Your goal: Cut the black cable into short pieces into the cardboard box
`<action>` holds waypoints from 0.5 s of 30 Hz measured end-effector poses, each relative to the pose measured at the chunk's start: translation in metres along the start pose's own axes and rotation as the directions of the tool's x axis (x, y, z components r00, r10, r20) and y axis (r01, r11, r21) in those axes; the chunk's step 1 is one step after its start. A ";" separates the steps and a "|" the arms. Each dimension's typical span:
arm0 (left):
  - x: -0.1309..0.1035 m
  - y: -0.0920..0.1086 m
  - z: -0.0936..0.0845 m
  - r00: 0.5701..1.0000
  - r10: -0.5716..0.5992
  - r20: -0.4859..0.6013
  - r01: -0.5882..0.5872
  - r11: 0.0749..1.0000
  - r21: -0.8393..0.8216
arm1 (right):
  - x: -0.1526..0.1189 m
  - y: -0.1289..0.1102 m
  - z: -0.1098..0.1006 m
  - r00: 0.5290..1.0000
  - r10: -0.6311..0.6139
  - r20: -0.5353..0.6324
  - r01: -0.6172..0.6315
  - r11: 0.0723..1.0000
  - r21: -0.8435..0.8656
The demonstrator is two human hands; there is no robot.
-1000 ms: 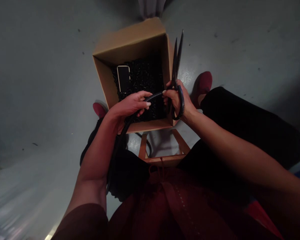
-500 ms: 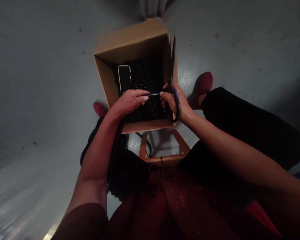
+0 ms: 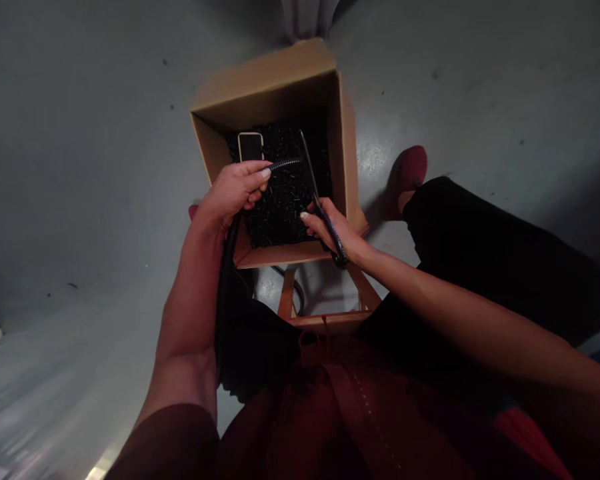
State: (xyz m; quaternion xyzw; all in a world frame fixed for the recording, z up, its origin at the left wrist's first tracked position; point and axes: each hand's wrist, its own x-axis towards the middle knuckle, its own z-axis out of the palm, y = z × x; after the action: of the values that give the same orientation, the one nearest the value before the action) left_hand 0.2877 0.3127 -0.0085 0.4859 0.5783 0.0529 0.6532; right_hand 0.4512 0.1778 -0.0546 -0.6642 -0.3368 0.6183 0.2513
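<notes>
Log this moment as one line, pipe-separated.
left hand: holding black ribbed tube | right hand: holding scissors at tube's end | below: cardboard box, black pieces, phone

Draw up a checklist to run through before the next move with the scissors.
1. Tube gripped in the left hand: ok.
2. Scissors held in the right hand: ok.
3. Left fingers apart from the blades: ok, tube shows between.
4. Blades open around the tube: cannot tell, seen edge-on.
5. Box holding only black pieces: not ok, a phone lies inside.
</notes>
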 end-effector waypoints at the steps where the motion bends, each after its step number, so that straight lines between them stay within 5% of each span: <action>1: 0.000 0.000 0.000 1.000 0.001 0.003 -0.001 1.000 -0.017 | -0.001 -0.001 0.000 1.000 -0.011 0.006 0.011 1.000 -0.010; 15: 0.004 -0.003 0.007 0.996 -0.020 0.085 0.027 0.996 -0.086 | -0.005 -0.003 0.004 0.997 -0.032 0.064 0.032 0.999 0.002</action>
State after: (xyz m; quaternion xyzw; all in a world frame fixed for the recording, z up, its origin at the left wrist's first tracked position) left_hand 0.2929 0.3099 -0.0138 0.4518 0.5531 0.0499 0.6981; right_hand 0.4465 0.1754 -0.0499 -0.6383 -0.3550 0.6354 0.2505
